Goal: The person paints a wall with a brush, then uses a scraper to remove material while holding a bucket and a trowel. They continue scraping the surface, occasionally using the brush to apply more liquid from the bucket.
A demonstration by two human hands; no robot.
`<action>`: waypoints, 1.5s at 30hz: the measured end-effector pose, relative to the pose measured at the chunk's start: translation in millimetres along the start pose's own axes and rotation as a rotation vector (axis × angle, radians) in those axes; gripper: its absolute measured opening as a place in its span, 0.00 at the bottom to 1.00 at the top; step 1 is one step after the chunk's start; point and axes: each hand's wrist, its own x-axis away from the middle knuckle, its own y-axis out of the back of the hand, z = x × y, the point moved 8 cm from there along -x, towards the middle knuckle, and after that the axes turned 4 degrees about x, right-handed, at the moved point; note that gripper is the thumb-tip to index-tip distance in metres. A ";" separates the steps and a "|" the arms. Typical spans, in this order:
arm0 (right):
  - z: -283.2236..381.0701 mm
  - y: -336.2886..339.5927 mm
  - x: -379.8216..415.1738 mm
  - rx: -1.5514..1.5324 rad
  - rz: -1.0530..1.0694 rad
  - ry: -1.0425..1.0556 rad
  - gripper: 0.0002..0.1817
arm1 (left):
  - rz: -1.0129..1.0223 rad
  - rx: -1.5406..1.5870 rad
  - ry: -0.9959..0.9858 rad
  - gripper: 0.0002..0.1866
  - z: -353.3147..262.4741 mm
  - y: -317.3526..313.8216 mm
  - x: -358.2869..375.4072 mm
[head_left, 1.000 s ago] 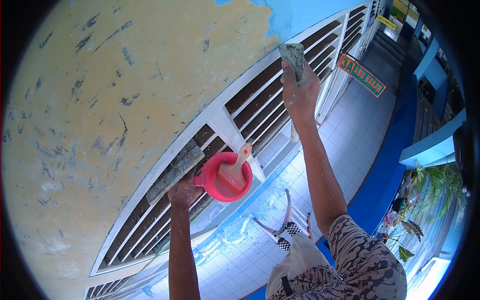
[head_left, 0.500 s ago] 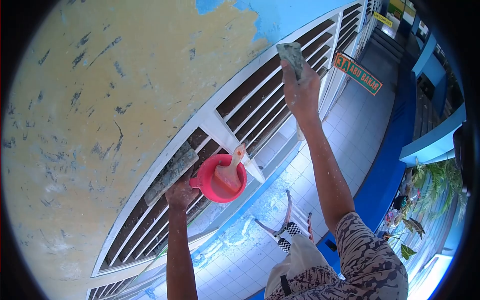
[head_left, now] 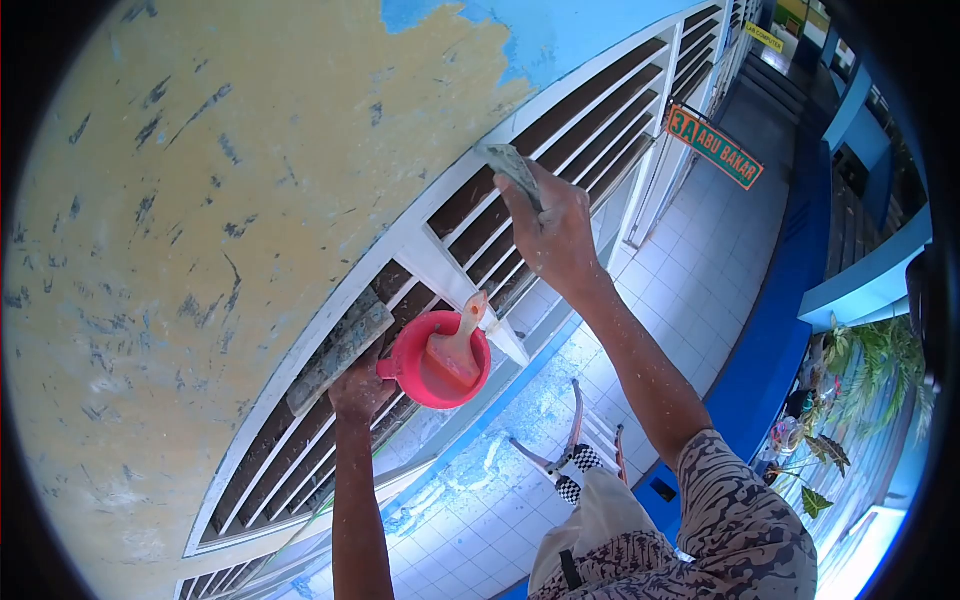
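My left hand [head_left: 360,388] is closed at the handle of a pink plastic dipper [head_left: 408,378], in front of the window slats. A flat paintbrush [head_left: 455,350] stands in the dipper, bristles down and handle leaning over the rim. Right by the fingers of that hand, a long paint-stained grey board [head_left: 342,355] lies slantwise across the slats. My right hand [head_left: 562,232] is raised near the upper window frame, its fingers wrapped round a worn grey-green flat pad [head_left: 515,170]. The pad's top end overlaps the frame's edge in this view.
A scuffed yellow wall [head_left: 200,250] with peeling blue paint rises on the left, above the white slatted window frame [head_left: 430,255]. Checkered shoes [head_left: 580,470] show below beside curved metal legs [head_left: 577,410]. A hanging sign [head_left: 715,147] and potted plants [head_left: 870,370] are to the right.
My right hand has moved left and down with the pad, from over the slats toward the window frame's edge. My left hand and the dipper have barely shifted.
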 end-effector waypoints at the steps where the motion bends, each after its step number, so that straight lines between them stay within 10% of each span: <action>1: -1.3 5.7 -2.5 0.003 -0.006 -0.005 0.13 | 0.006 0.016 -0.004 0.41 -2.1 1.9 -0.5; 4: -35.2 31.0 -20.9 0.025 -0.139 -0.311 0.12 | -0.026 0.064 0.002 0.41 -4.0 6.6 -1.2; 15: -44.1 5.4 -14.5 0.052 -0.113 -0.292 0.13 | 0.002 -0.042 -0.006 0.38 -2.7 4.8 0.1; 17: -4.9 2.1 -2.0 0.081 -0.128 0.176 0.15 | -0.012 0.010 -0.014 0.38 -3.7 4.8 -3.2; 19: -2.2 -1.5 2.6 0.153 0.103 0.060 0.15 | -0.024 -0.088 -0.041 0.41 -4.8 2.9 -1.7; 22: -31.0 30.4 -10.5 0.029 -0.145 -0.298 0.14 | -0.011 -0.036 -0.019 0.42 -4.4 4.9 -1.4; 36: -9.4 1.2 -3.3 0.029 -0.082 0.030 0.16 | 0.045 -0.001 0.008 0.43 0.1 -0.9 0.2; 45: -40.1 19.4 -27.8 0.094 -0.190 -0.219 0.14 | 0.052 0.025 0.027 0.40 3.0 -2.3 0.5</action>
